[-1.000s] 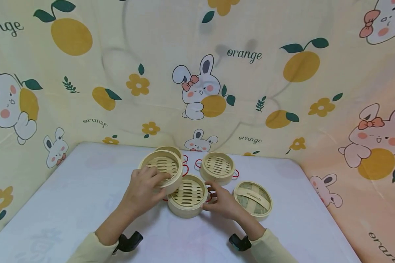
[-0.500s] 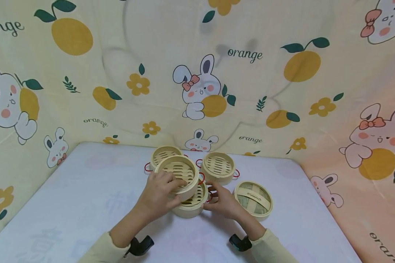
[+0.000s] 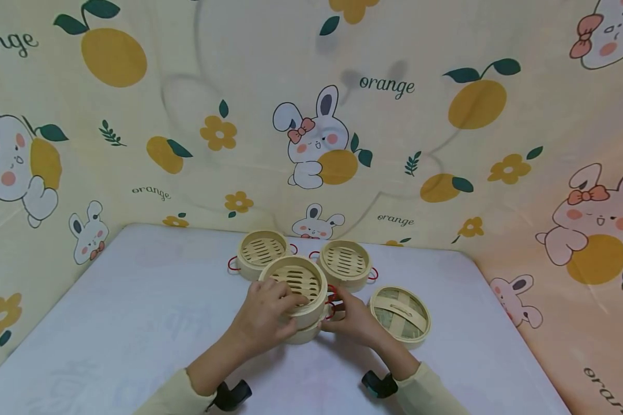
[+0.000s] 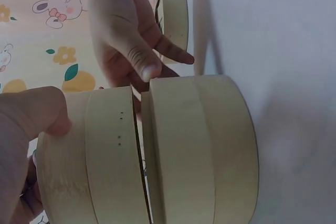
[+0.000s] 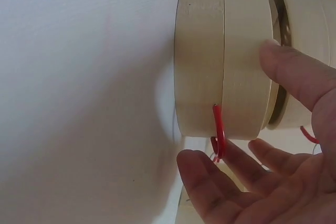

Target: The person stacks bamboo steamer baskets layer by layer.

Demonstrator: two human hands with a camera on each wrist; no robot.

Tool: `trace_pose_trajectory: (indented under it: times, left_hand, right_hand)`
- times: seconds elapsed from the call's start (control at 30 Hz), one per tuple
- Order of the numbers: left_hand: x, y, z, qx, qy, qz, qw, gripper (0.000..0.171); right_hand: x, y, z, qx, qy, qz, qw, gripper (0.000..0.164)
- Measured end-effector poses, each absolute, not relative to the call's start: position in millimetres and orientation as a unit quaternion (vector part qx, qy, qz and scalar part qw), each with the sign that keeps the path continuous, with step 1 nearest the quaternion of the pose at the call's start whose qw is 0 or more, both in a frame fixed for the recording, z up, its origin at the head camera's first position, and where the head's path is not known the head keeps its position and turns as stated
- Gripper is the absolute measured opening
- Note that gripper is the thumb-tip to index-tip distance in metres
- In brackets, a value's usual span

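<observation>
My left hand [image 3: 262, 317] grips a round bamboo steamer basket [image 3: 311, 314] by its near left rim, fingers inside and thumb outside. This basket sits over a second steamer basket [image 3: 303, 335], slightly tilted, with a narrow gap between them in the left wrist view. At the lower basket's right side is my right hand [image 3: 355, 320]. Its thumb [image 5: 294, 72] touches the wall near the upper edge, while the other fingers spread loosely around a red loop handle [image 5: 219, 135]. Most of the lower basket's slatted floor is hidden.
Two more slatted steamer baskets with red loops stand behind, one at the back left [image 3: 263, 253] and one at the back right [image 3: 344, 262]. A woven bamboo lid [image 3: 401, 317] lies right of my right hand. Everything rests on a white tabletop [image 3: 135, 323] before a printed cloth backdrop.
My left hand has carried its basket rightward and down onto the lower basket, uncovering the back left basket. My right hand has stayed in place.
</observation>
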State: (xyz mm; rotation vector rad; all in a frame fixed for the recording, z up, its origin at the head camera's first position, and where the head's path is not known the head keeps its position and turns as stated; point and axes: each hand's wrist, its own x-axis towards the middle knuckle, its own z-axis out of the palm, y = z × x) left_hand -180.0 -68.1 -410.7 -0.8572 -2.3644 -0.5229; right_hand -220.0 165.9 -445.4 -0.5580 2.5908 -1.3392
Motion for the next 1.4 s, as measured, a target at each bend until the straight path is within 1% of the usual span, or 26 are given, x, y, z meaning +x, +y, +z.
trace_pose_trajectory:
  times: [0.23, 0.6, 1.13, 1.4]
  left_hand:
    - [-180.6, -64.5, -414.2, -0.321, -0.887, -0.190, 0.273, 0.036]
    - [-183.7, -61.0, -417.6, -0.321, -0.886, -0.185, 0.279, 0.036]
    - [-184.7, -60.3, -419.0, -0.318, -0.891, -0.178, 0.271, 0.034]
    - [-184.8, -60.1, -418.2, -0.323, -0.889, -0.169, 0.277, 0.035]
  right_hand:
    - [-220.1, 165.5, -444.6, -0.179, 0.878, -0.437, 0.081, 0.078]
    - [-220.2, 166.0, -445.7, -0.183, 0.878, -0.435, 0.076, 0.080]
    - [-219.5, 166.1, -447.1, -0.189, 0.870, -0.448, 0.083, 0.078]
    - [-220.4, 166.5, -447.5, -0.188, 0.876, -0.438, 0.075, 0.077]
